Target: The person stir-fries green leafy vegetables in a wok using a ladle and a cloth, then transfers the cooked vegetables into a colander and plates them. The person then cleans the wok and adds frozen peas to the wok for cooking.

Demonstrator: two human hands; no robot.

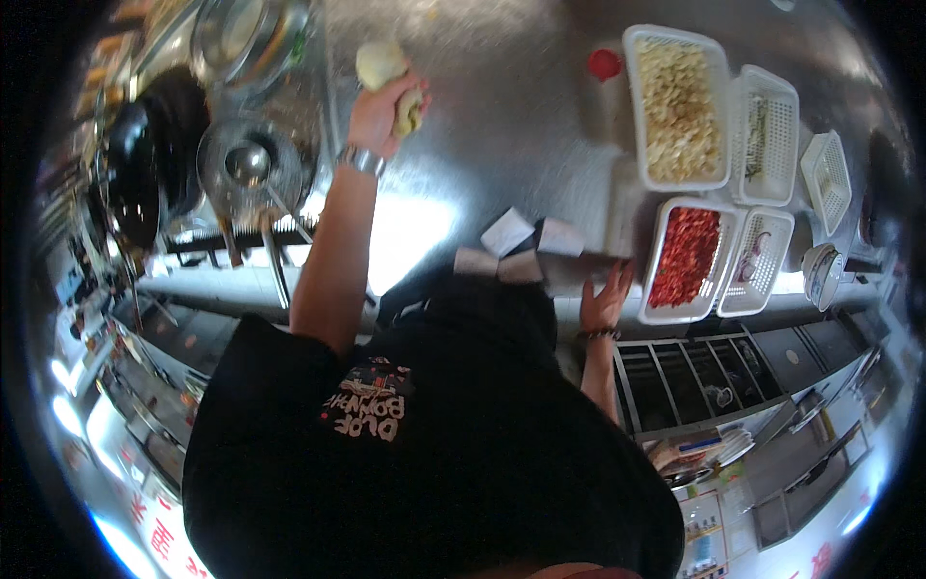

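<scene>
My left hand (pixel 383 116) is raised over the steel counter (pixel 499 123) at its left side, a metal watch on the wrist. Its fingers are closed around a pale yellow-green piece of food (pixel 409 114), whose kind I cannot tell. A rounder pale piece (pixel 380 65) shows beyond the fingers, touching the hand. My right hand (pixel 605 298), with a beaded bracelet, is at the counter's near edge with fingers apart and nothing in it. Just left of it are several pale, flat squares (pixel 508 231), perhaps folded cloth or paper.
A white basket of chopped red chillies (pixel 684 257) stands right of my right hand. Beyond are a basket of pale slices (pixel 680 108) and smaller baskets (pixel 770 137). A red round object (pixel 605 65) lies nearby. At left are a ladle (pixel 247 163) in a bowl and a black wok (pixel 134 174).
</scene>
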